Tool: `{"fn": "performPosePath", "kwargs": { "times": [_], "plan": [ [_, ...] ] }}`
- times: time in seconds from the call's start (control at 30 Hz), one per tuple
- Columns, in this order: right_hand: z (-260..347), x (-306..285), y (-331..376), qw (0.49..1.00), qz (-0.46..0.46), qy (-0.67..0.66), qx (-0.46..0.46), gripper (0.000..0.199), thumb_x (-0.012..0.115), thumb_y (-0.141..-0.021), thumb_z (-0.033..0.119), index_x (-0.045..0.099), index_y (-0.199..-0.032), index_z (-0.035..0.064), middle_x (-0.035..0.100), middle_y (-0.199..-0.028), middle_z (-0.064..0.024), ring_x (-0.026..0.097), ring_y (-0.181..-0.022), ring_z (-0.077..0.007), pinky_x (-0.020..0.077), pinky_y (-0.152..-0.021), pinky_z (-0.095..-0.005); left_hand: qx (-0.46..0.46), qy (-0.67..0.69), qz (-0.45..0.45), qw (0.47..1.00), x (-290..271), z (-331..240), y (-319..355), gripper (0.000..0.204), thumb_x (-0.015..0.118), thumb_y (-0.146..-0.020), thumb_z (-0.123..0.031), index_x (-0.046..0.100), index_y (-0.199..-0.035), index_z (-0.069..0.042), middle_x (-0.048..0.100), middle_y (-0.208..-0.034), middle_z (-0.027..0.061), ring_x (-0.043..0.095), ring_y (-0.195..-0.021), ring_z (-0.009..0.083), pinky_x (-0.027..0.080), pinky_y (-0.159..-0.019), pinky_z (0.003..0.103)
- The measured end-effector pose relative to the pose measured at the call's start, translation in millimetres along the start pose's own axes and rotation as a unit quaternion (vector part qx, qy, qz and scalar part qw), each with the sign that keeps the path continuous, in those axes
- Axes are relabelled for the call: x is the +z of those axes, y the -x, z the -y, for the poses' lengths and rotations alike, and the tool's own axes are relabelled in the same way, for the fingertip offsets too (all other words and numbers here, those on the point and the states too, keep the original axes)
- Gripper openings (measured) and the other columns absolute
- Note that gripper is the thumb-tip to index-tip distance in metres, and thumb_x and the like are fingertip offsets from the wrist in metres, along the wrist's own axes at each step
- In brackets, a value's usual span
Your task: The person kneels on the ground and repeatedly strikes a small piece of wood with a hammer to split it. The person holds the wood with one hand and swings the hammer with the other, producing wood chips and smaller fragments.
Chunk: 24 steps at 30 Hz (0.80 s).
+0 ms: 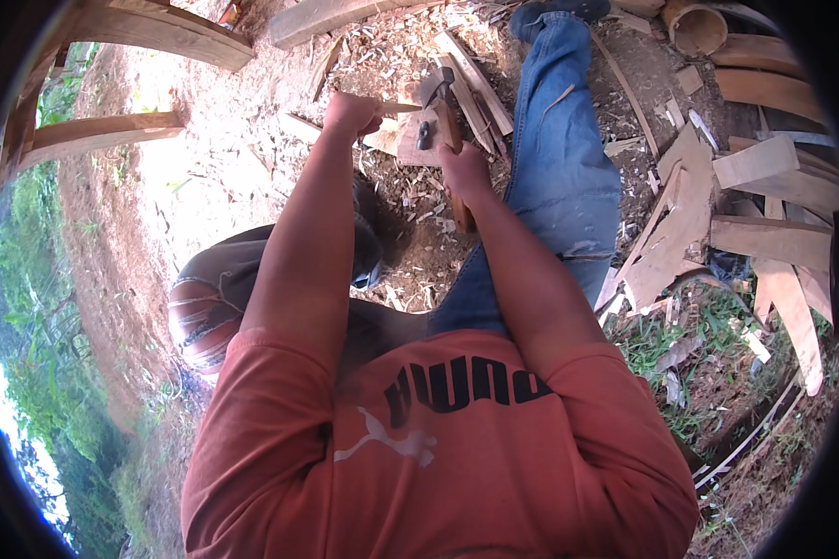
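My left hand (350, 114) is closed around a pale, pointed piece of wood (401, 107), whose tip sticks out to the right. Wrapped round the wooden handle of a hatchet (449, 121) is my right hand (466, 172). The hatchet's dark metal head is at the far end, just right of the wood's tip. Beneath them lies a flat wooden block (418, 147) on the ground. A small dark rounded object (424, 136) shows beside the handle; I cannot make out its kind.
Wood chips (382, 56) cover the ground. Long wooden strips (475, 88) lie beyond my right hand. My jeans leg (564, 158) stretches forward on the right. Several cut boards (774, 238) pile up at the far right, and curved timbers (158, 33) stand at the upper left.
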State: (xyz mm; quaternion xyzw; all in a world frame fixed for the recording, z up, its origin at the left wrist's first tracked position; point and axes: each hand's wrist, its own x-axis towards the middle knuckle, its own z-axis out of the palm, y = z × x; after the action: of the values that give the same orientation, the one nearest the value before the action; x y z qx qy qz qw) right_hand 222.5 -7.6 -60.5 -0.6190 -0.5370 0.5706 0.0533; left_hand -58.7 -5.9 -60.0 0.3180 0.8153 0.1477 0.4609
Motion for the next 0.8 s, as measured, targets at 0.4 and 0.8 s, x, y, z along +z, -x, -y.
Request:
{"fn": "performPosePath", "kwargs": {
  "times": [0.4, 0.8],
  "plan": [
    [3, -11, -2, 0.993, 0.014, -0.118, 0.022, 0.041, 0.065, -0.107, 0.033, 0.067, -0.119, -0.0068, 0.068, -0.069, -0.0097, 0.069, -0.051, -0.0221, 0.0551, -0.05, -0.04, -0.12, 0.26, -0.057, 0.956, 3, -66, 66, 0.022, 0.07, -0.101, -0.008, 0.08, -0.121, -0.011, 0.08, -0.104, 0.0049, 0.079, -0.088, 0.0187, 0.066, -0.084, 0.033],
    [4, -6, 2, 0.992, -0.058, 0.051, -0.096, 0.043, 0.068, -0.103, 0.042, 0.075, -0.116, 0.0018, 0.077, -0.09, -0.019, 0.077, -0.085, -0.0369, 0.059, -0.08, -0.0499, 0.027, 0.048, -0.08, 0.995, 7, -70, 83, 0.058, 0.088, -0.087, -0.027, 0.066, -0.133, 0.001, 0.081, -0.1, 0.0151, 0.081, -0.084, 0.0209, 0.066, -0.075, 0.034]
  ]
}}
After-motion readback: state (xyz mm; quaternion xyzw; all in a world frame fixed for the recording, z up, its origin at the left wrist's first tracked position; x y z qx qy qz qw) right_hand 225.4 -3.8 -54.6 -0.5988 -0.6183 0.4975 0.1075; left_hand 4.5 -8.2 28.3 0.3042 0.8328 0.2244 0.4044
